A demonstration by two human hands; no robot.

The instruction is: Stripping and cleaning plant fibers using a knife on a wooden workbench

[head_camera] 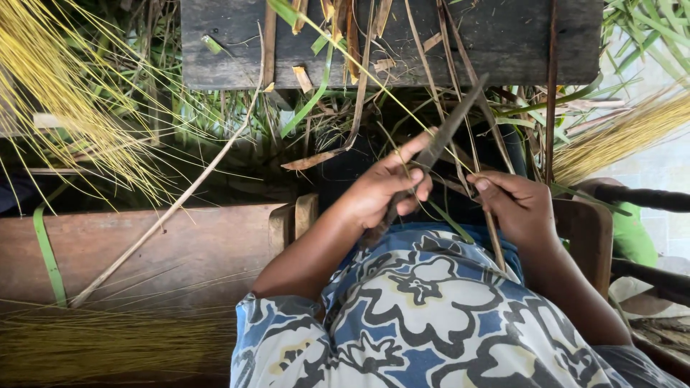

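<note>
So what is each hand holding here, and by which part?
Left hand grips a dark knife by its handle. Right hand pinches a thin leaf strip near its lower end.

Knife (431, 154): long, narrow, dark grey blade, dull and worn. It lies tilted, the tip pointing up and to the right near the edge of the dark plank, the handle end running down and left through the left hand (384, 190), whose closed grip wraps the handle, forefinger stretched along the blade's back.

Leaf strip (476, 169): thin, dry, brown-tan, nearly straight. It runs steeply from the plank above down past the knife, crossing just beside the blade, and passes through the right hand (517, 205), pinched between thumb and fingers. Lower end lies over the patterned cloth.
</note>
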